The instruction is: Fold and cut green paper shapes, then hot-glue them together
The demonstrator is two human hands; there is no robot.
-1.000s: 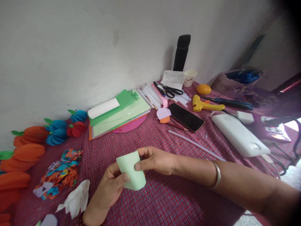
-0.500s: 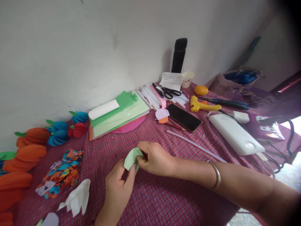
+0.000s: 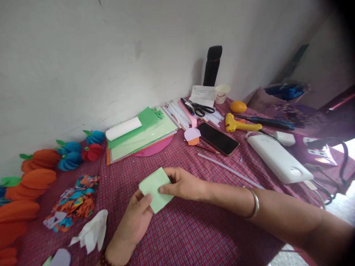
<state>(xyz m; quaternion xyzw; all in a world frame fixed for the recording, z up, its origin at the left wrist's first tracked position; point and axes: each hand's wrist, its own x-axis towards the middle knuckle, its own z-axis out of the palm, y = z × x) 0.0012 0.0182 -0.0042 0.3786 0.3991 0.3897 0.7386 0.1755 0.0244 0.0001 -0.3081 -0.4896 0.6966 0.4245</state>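
Head view, the only one here: both hands are working close together, each clamping onto the same piece of light green paper (image 3: 154, 184), which they're holding up over the near part of the checked tablecloth (image 3: 210, 221). The left hand (image 3: 135, 214) is pinching its lower-left side, thumb on top, and the right hand (image 3: 187, 184) is gripping the right side much the same way. I can't tell if it's one folded sheet or several layers. IMO, handling it well means keeping the edges lined up and pressing lightly, so the thumbs aren't denting it.

Around them, a lilac strip (image 3: 230, 170) is lying just beyond the right hand, with a black phone (image 3: 219, 138) resting behind it. A yellow tool (image 3: 241, 126) and a white power bank (image 3: 277, 157) are crowding the right side. Over left, coloured scraps (image 3: 76, 207) and a crumpled white paper (image 3: 93, 231) are sitting beside the left hand, so I'd mind the wrist there. Nothing's actually covering the green piece except the fingers.
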